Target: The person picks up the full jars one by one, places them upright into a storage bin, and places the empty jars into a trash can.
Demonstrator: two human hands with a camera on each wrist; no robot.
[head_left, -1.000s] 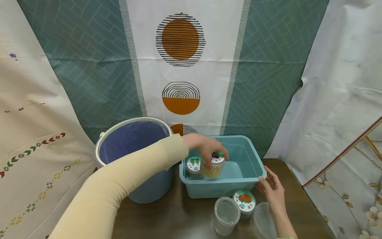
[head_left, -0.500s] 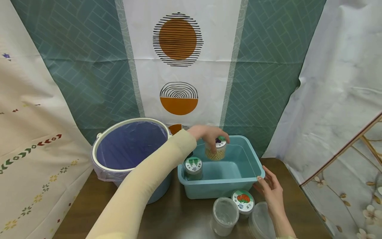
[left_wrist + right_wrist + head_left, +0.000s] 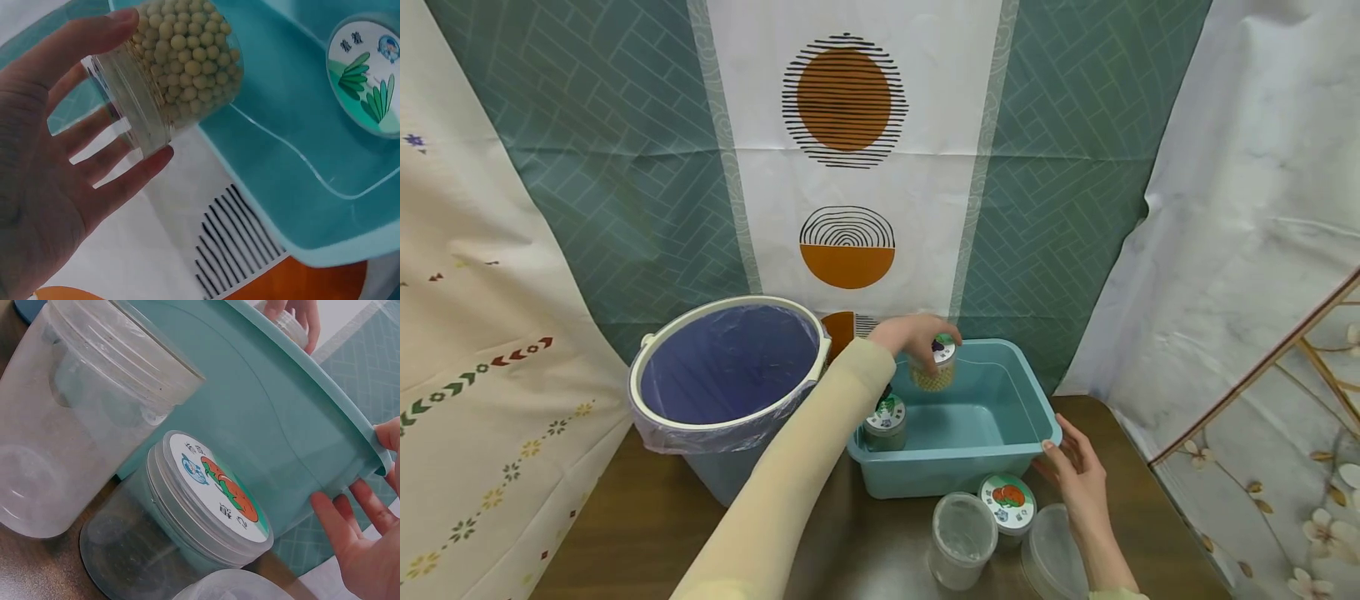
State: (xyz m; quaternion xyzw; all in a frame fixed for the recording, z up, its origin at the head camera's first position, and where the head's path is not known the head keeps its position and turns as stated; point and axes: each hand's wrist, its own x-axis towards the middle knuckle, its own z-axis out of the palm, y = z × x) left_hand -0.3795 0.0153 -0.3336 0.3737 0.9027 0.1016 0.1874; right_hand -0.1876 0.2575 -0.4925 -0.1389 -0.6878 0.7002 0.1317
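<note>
My left hand (image 3: pixel 912 335) grips a clear lidded jar of round beige beans (image 3: pixel 934 377) by its lid end, over the back left part of a teal plastic tub (image 3: pixel 940 477). In the left wrist view that jar (image 3: pixel 187 62) is tipped sideways, thumb on one side and fingers on the other. A second jar with a green leafy vegetable on its lid (image 3: pixel 886 417) stands inside the tub at the left. At the tub's front right corner, my right hand (image 3: pixel 1081 479) holds the rim, thumb on top and fingers below against the outer wall.
Left of the tub stands a blue bucket (image 3: pixel 730 458) with a bag liner. In front of the tub are a jar with a red-orange picture on its lid (image 3: pixel 1009 502), an uncapped clear jar (image 3: pixel 962 542) and another clear container (image 3: pixel 1054 554). Patterned cloths hang behind and beside the brown table (image 3: pixel 625 517).
My left hand has lifted the bean jar from beside the other jar up toward the back of the tub, then shifted slightly left. My right hand stays on the rim.
</note>
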